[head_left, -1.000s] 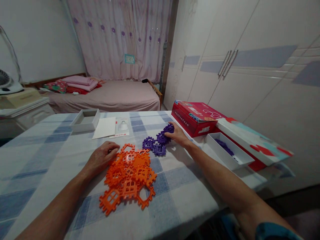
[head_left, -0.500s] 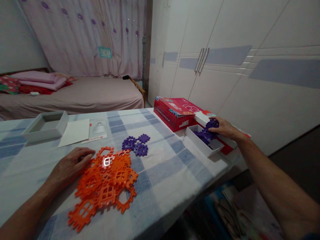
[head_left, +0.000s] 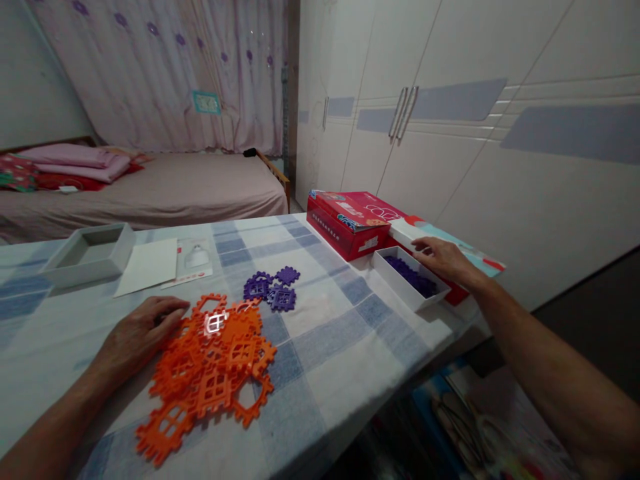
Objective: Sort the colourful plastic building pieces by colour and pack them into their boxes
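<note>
My left hand (head_left: pixel 147 330) lies at the left edge of a heap of orange interlocking plastic pieces (head_left: pixel 215 373), its fingers loosely stretched and holding nothing visible. Beyond the heap lies a small group of purple interlocking pieces (head_left: pixel 283 298) on the cloth. Over at the right, a white open box (head_left: pixel 400 283) holds more purple pieces (head_left: pixel 411 275). Just above its far rim hovers my right hand (head_left: pixel 443 257), fingers apart and bent a little, with nothing in them.
A red box (head_left: pixel 345 230) stands behind the white box, with flat printed sheets or covers (head_left: pixel 465 247) to its right. At the left are a grey-white tray (head_left: pixel 87 257), a cream card (head_left: pixel 147 267) and a printed leaflet (head_left: pixel 195 261). The checked tablecloth (head_left: pixel 345 347) drops off along the right edge.
My right hand has let go of the purple pieces, which now lie down inside the white box, and it has lifted slightly clear. My left hand has stayed by the orange heap.
</note>
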Available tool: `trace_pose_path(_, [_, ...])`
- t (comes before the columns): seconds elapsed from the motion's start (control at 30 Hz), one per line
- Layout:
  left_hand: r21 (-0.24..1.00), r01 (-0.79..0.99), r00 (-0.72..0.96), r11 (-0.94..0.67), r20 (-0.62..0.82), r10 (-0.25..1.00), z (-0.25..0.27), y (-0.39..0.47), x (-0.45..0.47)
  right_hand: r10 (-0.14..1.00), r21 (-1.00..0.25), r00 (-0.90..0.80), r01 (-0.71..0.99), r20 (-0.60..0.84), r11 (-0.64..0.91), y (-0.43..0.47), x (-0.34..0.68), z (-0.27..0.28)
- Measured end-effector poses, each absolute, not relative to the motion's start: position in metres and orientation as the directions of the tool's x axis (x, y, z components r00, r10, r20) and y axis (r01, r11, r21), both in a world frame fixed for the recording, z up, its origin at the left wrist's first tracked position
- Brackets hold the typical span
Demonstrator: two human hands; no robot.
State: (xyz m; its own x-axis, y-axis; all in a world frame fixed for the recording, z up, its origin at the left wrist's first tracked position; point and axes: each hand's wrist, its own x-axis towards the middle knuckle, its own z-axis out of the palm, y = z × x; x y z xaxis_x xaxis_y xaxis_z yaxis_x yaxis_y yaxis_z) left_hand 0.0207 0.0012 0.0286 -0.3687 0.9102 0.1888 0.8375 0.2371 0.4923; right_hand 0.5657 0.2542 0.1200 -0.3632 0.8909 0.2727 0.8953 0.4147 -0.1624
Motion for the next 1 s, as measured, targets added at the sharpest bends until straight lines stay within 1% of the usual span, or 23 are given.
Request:
trace_pose_path(0.1, [0.486,0.843,-0.359,0.23,0.19,0.914,0.027,0.001,0.019,0.911,-0.135,-0.386,0.904,0.147,0.405,0.242,0.572,0.116])
trace_pose_path(0.17, [0.481,0.845,-0.356,0.232,0.184,0.916,0.027,0.001,0.018,0.913,-0.143,-0.398,0.902,0.09,0.407,0.235,0.575,0.112])
trace_pose_path(0.23, [0.484,0.841,-0.362,0.243,0.169,0.917,0.028,0.001,0.019,0.914,-0.165,-0.397,0.899,0.085,0.406,0.228,0.574,0.109])
trace_pose_path(0.33, [0.492,0.834,-0.371,0.25,0.163,0.914,0.032,0.0,0.025,0.911,-0.192,-0.367,0.896,0.187,0.4,0.22,0.564,0.112])
trace_pose_path(0.4, [0.496,0.834,-0.365,0.24,0.172,0.915,0.035,0.0,0.029,0.899,-0.246,-0.351,0.876,0.262,0.414,0.213,0.549,0.115])
trace_pose_path(0.43, [0.5,0.834,-0.361,0.233,0.176,0.916,0.037,0.0,0.031,0.888,-0.296,-0.365,0.847,0.279,0.441,0.209,0.538,0.116])
trace_pose_path(0.47, [0.506,0.832,-0.36,0.227,0.181,0.915,0.038,-0.001,0.033,0.875,-0.355,-0.4,0.803,0.273,0.479,0.204,0.524,0.117])
trace_pose_path(0.53, [0.517,0.826,-0.361,0.223,0.181,0.915,0.041,-0.001,0.036,0.822,-0.463,-0.525,0.685,0.222,0.563,0.195,0.491,0.115])
trace_pose_path(0.6, [0.525,0.822,-0.362,0.221,0.181,0.915,0.041,-0.001,0.037,0.724,-0.51,-0.672,0.573,0.156,0.641,0.184,0.452,0.111])
trace_pose_path(0.67, [0.531,0.821,-0.358,0.21,0.193,0.913,0.04,-0.001,0.037,0.612,-0.502,-0.784,0.492,0.1,0.711,0.176,0.411,0.105])
trace_pose_path(0.73, [0.538,0.821,-0.353,0.191,0.217,0.91,0.038,-0.001,0.036,0.555,-0.482,-0.832,0.475,0.026,0.736,0.172,0.373,0.097])
trace_pose_path(0.8, [0.542,0.822,-0.351,0.176,0.237,0.906,0.037,0.0,0.035,0.553,-0.457,-0.832,0.509,-0.045,0.729,0.173,0.343,0.087])
trace_pose_path(0.87, [0.544,0.822,-0.35,0.169,0.247,0.904,0.035,0.0,0.034,0.579,-0.426,-0.813,0.548,-0.068,0.72,0.178,0.322,0.076])
trace_pose_path(0.93, [0.548,0.821,-0.348,0.163,0.253,0.903,0.035,0.0,0.035,0.595,-0.405,-0.803,0.558,-0.041,0.724,0.184,0.311,0.064])
trace_pose_path(1.0, [0.554,0.818,-0.344,0.155,0.256,0.903,0.036,-0.001,0.037,0.587,-0.407,-0.81,0.536,0.001,0.74,0.19,0.309,0.054])
